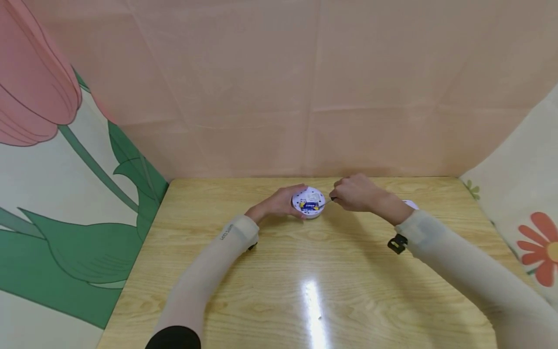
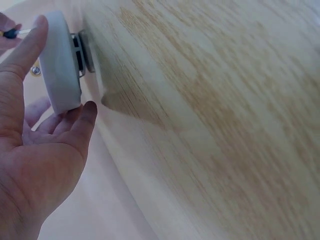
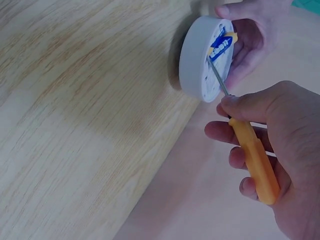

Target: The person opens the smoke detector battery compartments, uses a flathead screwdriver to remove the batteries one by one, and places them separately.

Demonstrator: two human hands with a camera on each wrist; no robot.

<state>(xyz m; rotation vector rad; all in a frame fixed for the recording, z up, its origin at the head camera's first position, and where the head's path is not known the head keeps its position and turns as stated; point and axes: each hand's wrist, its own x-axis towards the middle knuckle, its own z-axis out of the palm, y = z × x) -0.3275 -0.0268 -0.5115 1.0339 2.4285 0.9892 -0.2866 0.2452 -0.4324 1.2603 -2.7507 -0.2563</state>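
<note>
A round white device (image 1: 308, 202) stands near the far edge of the table, its inner face turned toward the right hand. A blue-and-yellow battery (image 3: 222, 46) sits in that face. My left hand (image 1: 283, 201) holds the device by its rim, thumb on one side and fingers on the other. In my right hand (image 3: 285, 145) is a screwdriver (image 3: 255, 157) with a yellow handle. Its thin metal shaft reaches the device's face beside one end of the battery. Whether the tip is under the battery or only touching it, I cannot tell.
A white piece (image 1: 410, 204) lies on the wooden table (image 1: 270, 286) at the right, partly hidden by the right forearm. A pink backdrop (image 1: 244, 97) rises behind the far edge. Against the device's side in the left wrist view is a dark metal part (image 2: 87, 50).
</note>
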